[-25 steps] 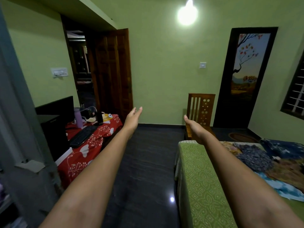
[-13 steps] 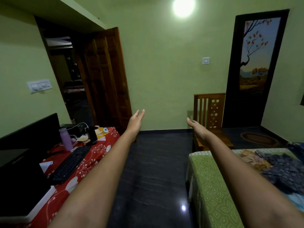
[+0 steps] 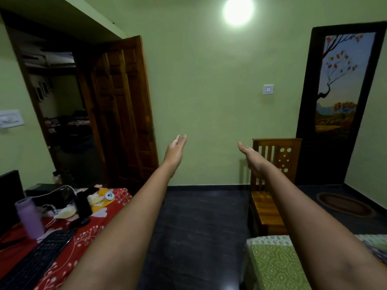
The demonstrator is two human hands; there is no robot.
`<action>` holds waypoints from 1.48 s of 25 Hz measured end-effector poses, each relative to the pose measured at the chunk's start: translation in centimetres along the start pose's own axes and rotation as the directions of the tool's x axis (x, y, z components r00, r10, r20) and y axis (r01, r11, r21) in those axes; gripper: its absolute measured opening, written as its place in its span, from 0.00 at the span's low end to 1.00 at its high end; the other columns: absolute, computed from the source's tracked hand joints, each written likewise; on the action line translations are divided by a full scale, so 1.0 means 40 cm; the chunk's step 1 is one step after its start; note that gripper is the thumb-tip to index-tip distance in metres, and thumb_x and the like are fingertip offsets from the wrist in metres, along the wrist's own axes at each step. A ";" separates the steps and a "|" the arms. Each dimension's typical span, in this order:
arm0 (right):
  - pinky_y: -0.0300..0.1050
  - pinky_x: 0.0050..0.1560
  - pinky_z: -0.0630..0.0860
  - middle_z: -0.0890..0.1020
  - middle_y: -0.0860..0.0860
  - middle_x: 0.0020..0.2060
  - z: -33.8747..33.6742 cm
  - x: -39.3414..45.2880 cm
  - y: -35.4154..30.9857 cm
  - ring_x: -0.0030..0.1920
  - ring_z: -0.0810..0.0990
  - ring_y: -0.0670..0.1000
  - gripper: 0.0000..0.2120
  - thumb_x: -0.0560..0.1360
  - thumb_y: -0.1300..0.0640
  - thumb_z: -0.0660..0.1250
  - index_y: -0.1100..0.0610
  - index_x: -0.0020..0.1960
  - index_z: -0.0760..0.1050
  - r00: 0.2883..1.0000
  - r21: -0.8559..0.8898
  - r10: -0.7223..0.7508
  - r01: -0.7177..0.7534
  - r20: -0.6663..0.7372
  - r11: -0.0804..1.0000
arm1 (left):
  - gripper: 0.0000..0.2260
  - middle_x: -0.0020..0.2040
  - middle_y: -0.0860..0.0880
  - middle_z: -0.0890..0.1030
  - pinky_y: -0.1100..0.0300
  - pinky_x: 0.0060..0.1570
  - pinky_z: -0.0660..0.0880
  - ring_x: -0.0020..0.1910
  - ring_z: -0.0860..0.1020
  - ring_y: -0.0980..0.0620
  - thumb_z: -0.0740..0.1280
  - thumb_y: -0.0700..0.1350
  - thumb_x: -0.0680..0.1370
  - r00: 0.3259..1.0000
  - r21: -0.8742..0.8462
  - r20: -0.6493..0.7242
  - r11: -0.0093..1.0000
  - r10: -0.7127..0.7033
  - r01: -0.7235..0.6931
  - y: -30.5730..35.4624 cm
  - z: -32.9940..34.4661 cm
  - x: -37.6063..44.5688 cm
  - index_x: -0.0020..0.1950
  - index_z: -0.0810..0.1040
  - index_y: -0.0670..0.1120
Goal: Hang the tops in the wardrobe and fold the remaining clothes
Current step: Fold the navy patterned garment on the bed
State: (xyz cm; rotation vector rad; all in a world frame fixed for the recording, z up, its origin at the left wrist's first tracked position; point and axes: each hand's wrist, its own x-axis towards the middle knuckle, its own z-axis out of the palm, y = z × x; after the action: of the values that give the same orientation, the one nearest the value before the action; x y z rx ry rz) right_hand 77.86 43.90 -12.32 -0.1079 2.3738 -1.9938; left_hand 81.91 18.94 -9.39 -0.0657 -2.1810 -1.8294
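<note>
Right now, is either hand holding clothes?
No: left hand and right hand reach forward with straight fingers, both empty.

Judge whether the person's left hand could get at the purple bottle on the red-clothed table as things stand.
Probably yes. The left hand is open, holds nothing and is stretched out over the floor; the purple bottle stands upright on the table to its left. Nothing stands between them, though cables lie just behind the bottle.

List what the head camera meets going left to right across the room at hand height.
Open wooden door → left hand → right hand → wooden chair → tree painting.
</note>
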 end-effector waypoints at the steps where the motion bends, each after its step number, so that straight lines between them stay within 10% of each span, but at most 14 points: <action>1: 0.57 0.74 0.50 0.52 0.53 0.77 -0.001 0.043 0.010 0.76 0.51 0.57 0.39 0.76 0.34 0.57 0.53 0.78 0.49 1.000 -0.018 0.021 -0.021 0.000 1.000 | 0.29 0.75 0.47 0.64 0.50 0.72 0.59 0.74 0.61 0.48 0.57 0.59 0.80 1.000 0.005 0.016 1.000 -0.011 0.011 -0.022 0.020 0.052 0.77 0.56 0.47; 15: 0.57 0.74 0.53 0.55 0.54 0.77 -0.317 0.554 0.056 0.76 0.56 0.58 0.46 0.70 0.30 0.62 0.50 0.78 0.47 0.882 0.113 0.106 -0.060 -0.459 0.992 | 0.25 0.73 0.49 0.68 0.52 0.73 0.59 0.73 0.64 0.51 0.59 0.56 0.80 0.899 -0.159 0.428 0.987 0.096 -0.030 -0.116 0.508 0.879 0.75 0.65 0.46; 27: 0.57 0.75 0.52 0.47 0.52 0.78 -0.797 0.164 0.176 0.77 0.50 0.57 0.42 0.76 0.35 0.58 0.52 0.78 0.41 0.246 0.206 0.228 -0.110 -0.942 0.972 | 0.20 0.66 0.50 0.73 0.58 0.69 0.62 0.65 0.71 0.51 0.60 0.50 0.82 0.390 -0.298 0.890 0.949 0.236 0.106 -0.002 1.299 0.680 0.71 0.69 0.42; 33: 0.51 0.74 0.52 0.48 0.52 0.78 -1.017 0.023 0.190 0.77 0.51 0.55 0.41 0.76 0.36 0.58 0.53 0.78 0.42 0.100 0.210 0.218 -0.084 -0.971 0.974 | 0.24 0.73 0.47 0.68 0.56 0.71 0.59 0.73 0.64 0.50 0.59 0.54 0.81 0.188 -0.325 0.935 0.938 0.300 0.120 0.078 1.622 0.562 0.74 0.64 0.44; 37: 0.55 0.74 0.56 0.57 0.57 0.76 -1.181 -0.011 0.253 0.75 0.57 0.57 0.38 0.78 0.37 0.56 0.57 0.78 0.48 0.087 0.218 0.231 -0.135 -0.969 0.966 | 0.24 0.73 0.49 0.68 0.56 0.69 0.59 0.72 0.64 0.50 0.58 0.55 0.81 0.177 -0.302 0.943 0.947 0.281 0.108 0.085 1.824 0.505 0.74 0.64 0.45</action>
State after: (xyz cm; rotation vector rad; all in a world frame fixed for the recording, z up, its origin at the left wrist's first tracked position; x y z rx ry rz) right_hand 74.49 92.06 -14.12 2.1783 2.4433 -2.2850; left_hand 49.26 87.27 -11.94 -1.9961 -2.3077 -2.3267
